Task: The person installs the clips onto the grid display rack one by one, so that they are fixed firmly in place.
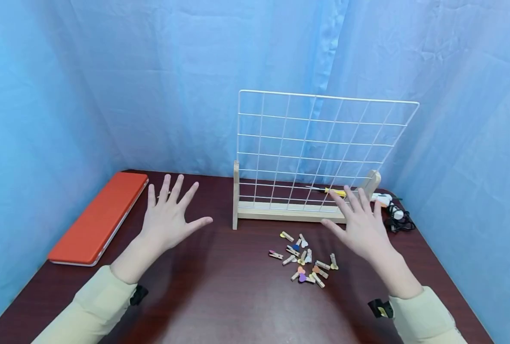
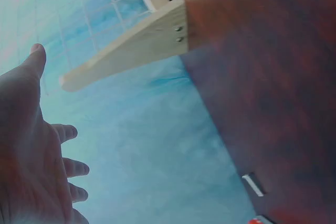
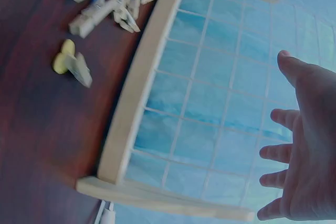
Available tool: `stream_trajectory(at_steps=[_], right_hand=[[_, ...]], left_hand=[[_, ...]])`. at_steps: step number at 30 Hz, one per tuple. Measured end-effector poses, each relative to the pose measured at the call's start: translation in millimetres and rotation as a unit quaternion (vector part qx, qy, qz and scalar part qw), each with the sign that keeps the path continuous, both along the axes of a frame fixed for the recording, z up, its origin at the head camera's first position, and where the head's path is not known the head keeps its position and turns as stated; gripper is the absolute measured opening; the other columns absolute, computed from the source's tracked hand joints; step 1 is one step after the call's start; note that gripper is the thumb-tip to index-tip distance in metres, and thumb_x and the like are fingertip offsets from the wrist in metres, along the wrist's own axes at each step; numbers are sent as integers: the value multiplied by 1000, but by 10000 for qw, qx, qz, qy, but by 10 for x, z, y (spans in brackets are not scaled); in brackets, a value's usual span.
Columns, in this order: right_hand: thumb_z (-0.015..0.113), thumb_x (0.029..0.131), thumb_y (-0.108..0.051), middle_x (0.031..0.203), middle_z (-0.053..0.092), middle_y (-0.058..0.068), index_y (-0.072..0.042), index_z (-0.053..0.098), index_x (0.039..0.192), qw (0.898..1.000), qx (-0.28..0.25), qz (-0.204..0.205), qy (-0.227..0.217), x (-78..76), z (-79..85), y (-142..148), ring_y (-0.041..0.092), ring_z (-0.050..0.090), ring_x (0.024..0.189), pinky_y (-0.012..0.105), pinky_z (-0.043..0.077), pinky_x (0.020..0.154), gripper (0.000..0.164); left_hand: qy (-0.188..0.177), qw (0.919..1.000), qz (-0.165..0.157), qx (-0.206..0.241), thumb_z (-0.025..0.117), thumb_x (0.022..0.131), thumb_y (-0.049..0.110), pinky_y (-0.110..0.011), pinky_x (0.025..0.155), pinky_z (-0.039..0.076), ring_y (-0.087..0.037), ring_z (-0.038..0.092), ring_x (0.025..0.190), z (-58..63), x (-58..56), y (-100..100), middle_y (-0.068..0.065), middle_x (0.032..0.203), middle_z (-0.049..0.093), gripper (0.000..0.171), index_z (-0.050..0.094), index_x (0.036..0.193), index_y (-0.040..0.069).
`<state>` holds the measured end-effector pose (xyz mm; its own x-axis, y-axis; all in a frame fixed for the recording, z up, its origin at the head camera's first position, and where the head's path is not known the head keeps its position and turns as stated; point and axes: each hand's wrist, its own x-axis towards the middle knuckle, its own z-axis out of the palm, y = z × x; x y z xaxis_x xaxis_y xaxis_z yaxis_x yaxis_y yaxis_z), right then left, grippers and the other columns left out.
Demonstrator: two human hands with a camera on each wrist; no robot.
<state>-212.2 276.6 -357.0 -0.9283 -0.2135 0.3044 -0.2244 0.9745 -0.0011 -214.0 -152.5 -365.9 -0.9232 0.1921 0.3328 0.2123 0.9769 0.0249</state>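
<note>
My left hand [image 1: 165,220] is held above the table with its fingers spread, touching nothing. Over the right side, my right hand [image 1: 362,227] is spread in the same way and also holds nothing. Between the hands lie several small wooden clothespins [image 1: 303,257] with coloured heart-shaped ends, loosely scattered. Behind them stands a white wire grid [image 1: 315,143] in a wooden base [image 1: 289,212]. In the right wrist view, one clothespin with a yellow end [image 3: 68,62] lies apart from the cluster.
A flat orange-red case [image 1: 102,215] lies at the table's left. Behind the grid is a yellow-handled screwdriver [image 1: 335,192]. A black cable [image 1: 401,220] and a white device sit at the back right. Blue curtains [image 1: 173,86] surround the dark table [image 1: 220,296].
</note>
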Motion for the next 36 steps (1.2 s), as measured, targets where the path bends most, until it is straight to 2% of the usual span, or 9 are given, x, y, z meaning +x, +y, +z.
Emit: stream_trajectory(at_steps=[8, 11, 14, 17, 21, 26, 31, 34, 36], right_hand=[[41, 82, -64, 150, 7, 10, -32, 12, 143, 9995, -185, -230, 118, 11, 329, 206, 31, -10, 135, 69, -5, 95, 74], [43, 83, -61, 150, 5, 11, -33, 10, 143, 9985, -396, -338, 175, -3, 436, 320, 32, -12, 135, 68, -8, 95, 75], [44, 84, -59, 150, 3, 11, -33, 8, 143, 9971, -596, -422, 217, -42, 498, 445, 32, -13, 135, 68, -9, 95, 74], [43, 85, -57, 150, 0, 11, -31, 6, 144, 9957, -753, -476, 249, -112, 515, 568, 32, -14, 135, 67, -8, 96, 74], [45, 86, -54, 150, -1, 12, -26, 8, 144, 9926, -1065, -476, 352, -227, 485, 701, 31, -12, 135, 66, -3, 99, 75], [47, 86, -51, 150, -3, 6, -26, 4, 144, 9834, -1730, -485, 252, -359, 379, 804, 26, -9, 136, 68, 10, 95, 77], [53, 86, -44, 150, 6, 8, -25, 6, 144, 9667, -2538, -204, 248, -556, 178, 889, 35, 10, 135, 64, 16, 98, 77], [54, 86, -42, 148, 15, 12, -27, 7, 144, 9548, -2967, -110, 114, -654, 51, 923, 41, 29, 126, 60, 27, 95, 77], [54, 86, -41, 144, 25, 14, -30, 8, 144, 9460, -3240, -65, -4, -695, -21, 940, 39, 42, 117, 50, 38, 90, 75]], left_hand=[[155, 9992, -292, -202, 23, 66, 86, -53, 106, -9, -24, -14, 136, 233, -5, 200, -4, 151, 3, 95, 12, 143, 32], [240, 9975, -593, -291, 22, 65, 87, -51, 106, -11, -24, -12, 136, 258, -13, 332, -4, 150, 3, 96, 8, 143, 32], [284, 9940, -984, -378, 24, 65, 87, -50, 107, -8, -23, -13, 136, 219, -23, 490, -3, 150, 3, 99, 6, 144, 29], [231, 9889, -1406, -433, 27, 65, 86, -51, 108, -4, -22, -12, 136, 125, -36, 662, -3, 150, 2, 102, 5, 144, 25], [84, 9804, -1926, -416, 34, 65, 84, -50, 108, 4, -24, -3, 137, -75, -54, 891, -4, 150, 6, 106, 9, 145, 19], [-508, 9655, -2529, -364, 49, 64, 78, -46, 109, 14, -25, 5, 137, -397, -65, 1147, -7, 148, 16, 108, 17, 143, 12], [-1169, 9430, -3115, -70, 66, 65, 60, -43, 106, 23, -26, 19, 135, -670, -101, 1332, -9, 143, 30, 96, 31, 139, 11], [-1352, 9305, -3401, 145, 69, 68, 50, -41, 101, 32, -25, 34, 127, -788, -153, 1406, -9, 135, 43, 79, 43, 133, 12], [-1456, 9246, -3506, 317, 68, 72, 44, -37, 96, 37, -22, 43, 118, -837, -185, 1449, -7, 128, 50, 65, 51, 127, 14]])
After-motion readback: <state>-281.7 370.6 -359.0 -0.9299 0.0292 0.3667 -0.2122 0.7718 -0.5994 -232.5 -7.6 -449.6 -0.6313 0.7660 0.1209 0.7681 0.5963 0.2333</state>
